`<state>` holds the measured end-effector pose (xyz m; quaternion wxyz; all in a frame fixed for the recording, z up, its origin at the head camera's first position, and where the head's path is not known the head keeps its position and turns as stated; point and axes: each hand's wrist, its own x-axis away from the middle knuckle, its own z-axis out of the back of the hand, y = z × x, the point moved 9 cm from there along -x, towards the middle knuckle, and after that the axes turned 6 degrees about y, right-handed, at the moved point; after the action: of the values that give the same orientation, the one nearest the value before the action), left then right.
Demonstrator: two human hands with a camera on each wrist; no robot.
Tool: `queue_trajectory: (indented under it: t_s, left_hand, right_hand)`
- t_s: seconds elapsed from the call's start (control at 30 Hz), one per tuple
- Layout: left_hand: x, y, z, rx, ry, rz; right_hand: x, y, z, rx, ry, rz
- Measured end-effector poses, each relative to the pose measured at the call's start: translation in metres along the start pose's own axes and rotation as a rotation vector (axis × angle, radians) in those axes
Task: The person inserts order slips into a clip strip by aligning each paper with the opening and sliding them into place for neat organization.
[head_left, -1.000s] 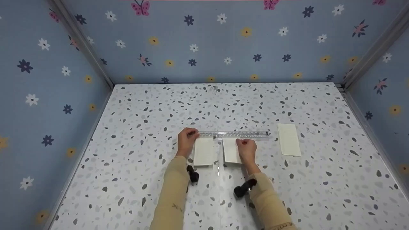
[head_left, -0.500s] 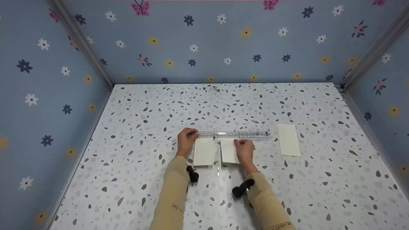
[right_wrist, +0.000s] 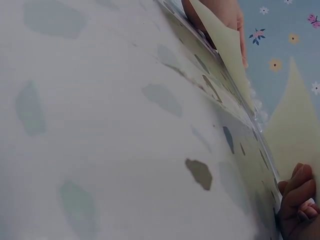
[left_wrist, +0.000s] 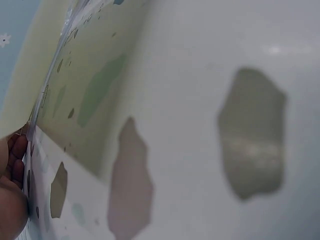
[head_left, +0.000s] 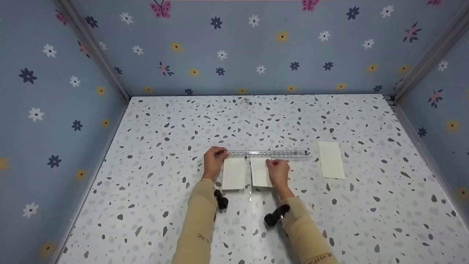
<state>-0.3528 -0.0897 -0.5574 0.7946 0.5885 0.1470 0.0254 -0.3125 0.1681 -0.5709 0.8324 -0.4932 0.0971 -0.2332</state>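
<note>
A clear plastic ruler [head_left: 263, 153] lies crosswise along the top edges of two pale yellow paper slips. My left hand [head_left: 214, 163] grips the ruler's left end, beside the upper corner of the left paper slip [head_left: 233, 174]. With thumb and fingers my right hand [head_left: 279, 171] pinches the right edge of the right paper slip [head_left: 259, 172], just below the ruler. Both slips have their near edges lifted off the tabletop. In the right wrist view, curled fingers [right_wrist: 299, 187] touch the paper; the left wrist view shows only part of the left hand [left_wrist: 15, 175].
A third pale yellow paper slip [head_left: 331, 160] lies flat to the right. The speckled white tabletop [head_left: 176, 128] is bordered by blue flowered panels [head_left: 249, 47] at the back and sides. A black wrist camera [head_left: 221, 201] sits at the left cuff, another wrist camera [head_left: 275, 216] at the right.
My right hand has slid a little leftward with the right paper slip, narrowing the gap to the left slip. The left hand and the ruler have stayed in place.
</note>
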Motion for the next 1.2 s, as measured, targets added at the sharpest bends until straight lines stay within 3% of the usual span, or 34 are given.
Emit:
queue_trajectory:
  t_s: [0.37,0.6,1.0,1.2]
  left_hand:
    - [-0.001,0.0,0.0,0.018,-0.005,-0.008]
    - [-0.001,-0.003,-0.001,0.052,-0.001,0.014]
    - [-0.001,-0.006,-0.001,0.008,-0.001,0.049]
    - [-0.001,-0.007,-0.001,0.032,-0.005,0.044]
  right_hand:
    - [0.0,0.0,-0.005,-0.012,-0.018,-0.027]
    - [0.003,-0.004,-0.005,0.003,-0.006,0.005]
    - [0.005,-0.004,-0.009,-0.011,-0.034,-0.019]
    - [0.005,-0.004,-0.011,-0.015,-0.037,-0.015]
